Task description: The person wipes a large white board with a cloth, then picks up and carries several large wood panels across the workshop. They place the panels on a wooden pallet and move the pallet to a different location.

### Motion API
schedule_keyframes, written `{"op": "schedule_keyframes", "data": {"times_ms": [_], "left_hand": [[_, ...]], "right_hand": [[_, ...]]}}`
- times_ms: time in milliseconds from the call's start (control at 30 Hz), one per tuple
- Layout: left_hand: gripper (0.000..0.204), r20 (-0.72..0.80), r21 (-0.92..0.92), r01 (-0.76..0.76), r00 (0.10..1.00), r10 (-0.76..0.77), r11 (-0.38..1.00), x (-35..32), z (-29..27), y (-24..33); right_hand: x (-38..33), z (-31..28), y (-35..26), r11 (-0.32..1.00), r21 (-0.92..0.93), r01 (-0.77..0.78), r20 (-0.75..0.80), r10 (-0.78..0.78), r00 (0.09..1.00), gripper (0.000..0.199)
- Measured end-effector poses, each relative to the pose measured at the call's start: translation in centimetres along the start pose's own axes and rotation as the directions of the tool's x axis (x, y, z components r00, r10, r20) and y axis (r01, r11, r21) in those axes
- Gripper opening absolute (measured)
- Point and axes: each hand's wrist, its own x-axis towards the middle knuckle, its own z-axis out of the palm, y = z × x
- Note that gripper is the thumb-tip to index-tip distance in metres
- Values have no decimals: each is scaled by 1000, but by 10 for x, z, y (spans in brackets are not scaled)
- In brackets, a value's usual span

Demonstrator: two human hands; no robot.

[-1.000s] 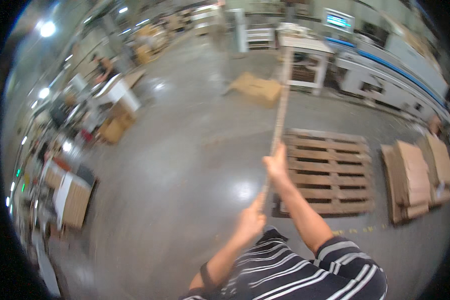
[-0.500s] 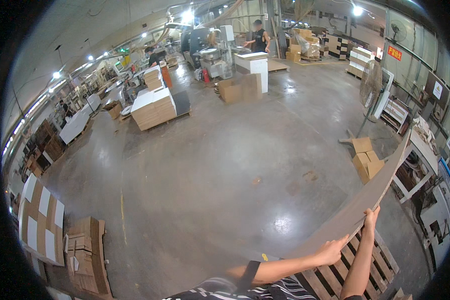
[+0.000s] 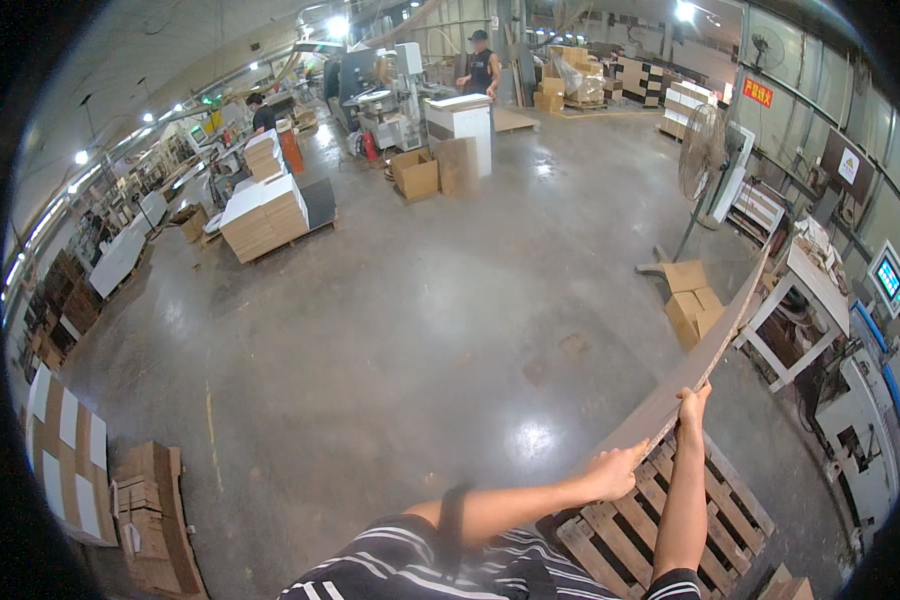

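A long, thin brown-grey board (image 3: 667, 393) stands tilted on edge at my right, its pale edge turned up toward me. My right hand (image 3: 694, 406) grips that edge farther along, fingers closed round it. Closer in, my left hand (image 3: 613, 474) reaches across my body and is closed at the same edge. Part of its grip is hidden behind the board. A wooden slatted pallet (image 3: 610, 535) lies on the floor beneath my forearms. The board's lower side is partly out of sight.
Beyond the board stand an open cardboard box (image 3: 692, 305), a pedestal fan (image 3: 703, 155) and a white-legged table (image 3: 815, 290). A machine with a screen (image 3: 888, 280) is at right. Stacked panels (image 3: 265, 215) sit farther off. A co-worker (image 3: 482, 70) stands at the back; flattened cardboard (image 3: 150, 510) lies at left.
My view has turned a little to the right, so the surroundings shift left. Both hands keep hold of the board, which has swung slightly with me.
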Motion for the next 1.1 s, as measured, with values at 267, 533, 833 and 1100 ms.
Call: {"op": "schedule_keyframes", "data": {"times_ms": [267, 533, 833, 1100], "left_hand": [[71, 113, -20, 68, 991, -65, 997, -2, -11, 2], [59, 417, -534, 54, 885, 207, 843, 3, -29, -84], [36, 586, -196, 558, 726, -360, 806, 13, -111, -324], [33, 614, -303, 578, 727, -309, 758, 118, -139, -361]], "right_hand": [[-16, 4, -3, 996, -89, -27, -112, 17, 994, 68], [-39, 23, -34, 996, -5, -93, -149, 91, 985, 78], [-51, 42, -51, 995, -87, -43, -137, 31, 990, 74], [-51, 42, -52, 934, -351, -70, -38, 61, 997, 80]]}}
